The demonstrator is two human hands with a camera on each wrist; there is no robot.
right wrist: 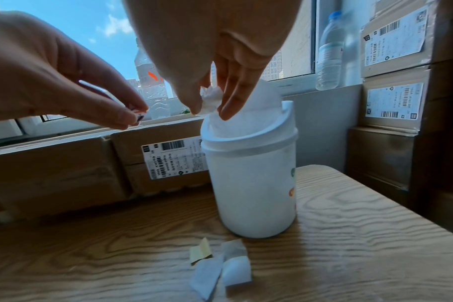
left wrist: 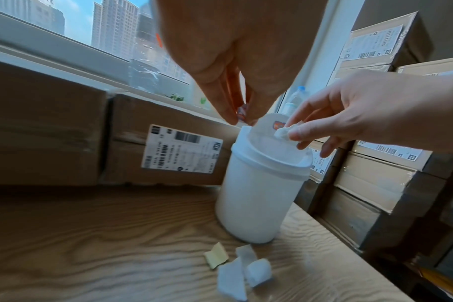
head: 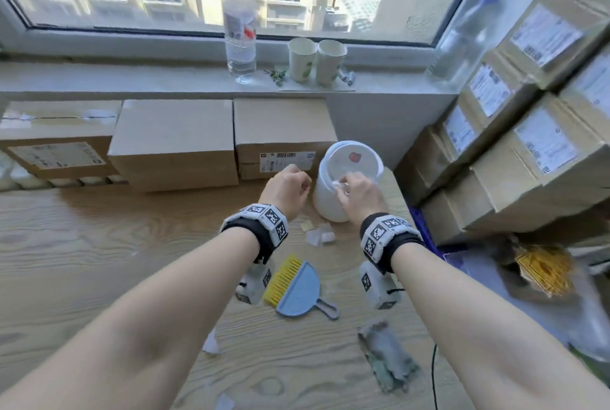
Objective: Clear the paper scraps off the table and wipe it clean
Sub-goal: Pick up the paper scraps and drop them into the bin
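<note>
At the centre right of the head view, a white cylindrical plastic bin with a domed swing lid [head: 343,178] stands upright on the light wood-grain table [head: 99,244], close to the table's far right corner. The right hand [head: 358,193] is over the bin's lid, its thumb and fingers pinching a crumpled white paper scrap [right wrist: 210,100] right at the lid's opening. The left hand [head: 287,183] hovers just left of the bin's top, fingertips pressed together on a tiny scrap with dark and red marks [right wrist: 139,118]; what that scrap is cannot be told. On the table just in front of the bin's base lies a small cluster of torn paper scraps, white and pale yellow [left wrist: 236,265], touching one another. Lower in the head view, between the forearms, a pale blue plastic dustpan with a yellow-bristled brush [head: 295,287] lies flat, and a crumpled grey cloth [head: 386,357] lies at the lower right. More white scraps [head: 211,343] lie near the bottom centre. Brown cardboard boxes [head: 175,142] line the table's far edge, and a clear plastic water bottle [head: 240,23] and two paper cups [head: 315,59] stand on the windowsill in the upper part of the frame.
</note>
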